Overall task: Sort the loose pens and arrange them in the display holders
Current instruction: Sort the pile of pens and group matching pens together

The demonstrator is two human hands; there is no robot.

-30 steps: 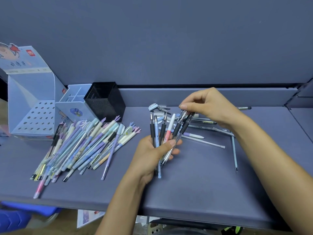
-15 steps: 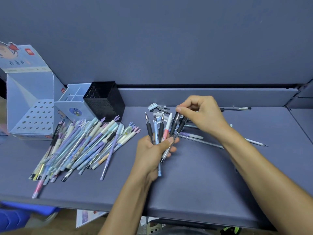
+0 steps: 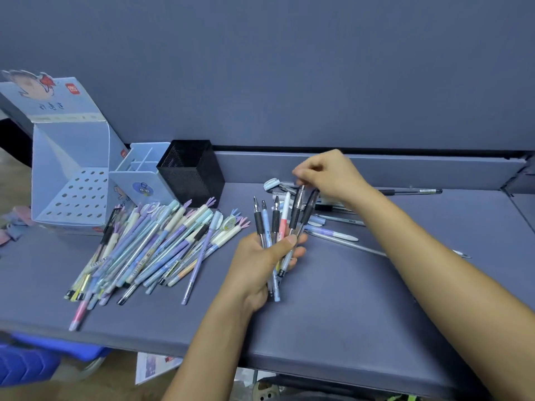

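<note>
Gripping bunch of pens [image 3: 275, 224] in left hand [image 3: 260, 264], pinching top of one with right hand [image 3: 330, 175] fingers [image 3: 307, 168], sorting only partway: pile [image 3: 150, 241] and strays [image 3: 333, 234] lying on surface [image 3: 347, 299], none standing in holders [image 3: 192, 175] yet.

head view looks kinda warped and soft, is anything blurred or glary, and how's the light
Head view: wide-angle bending, so the shelf front edge bows and the cardboard display box leans outward at the left. Head view: light is soft and even, with faint shadows under the hands and no glare. Head view: the right hand fingers look slightly smeared; the left hand and its bundle of pens are sharper.
</note>
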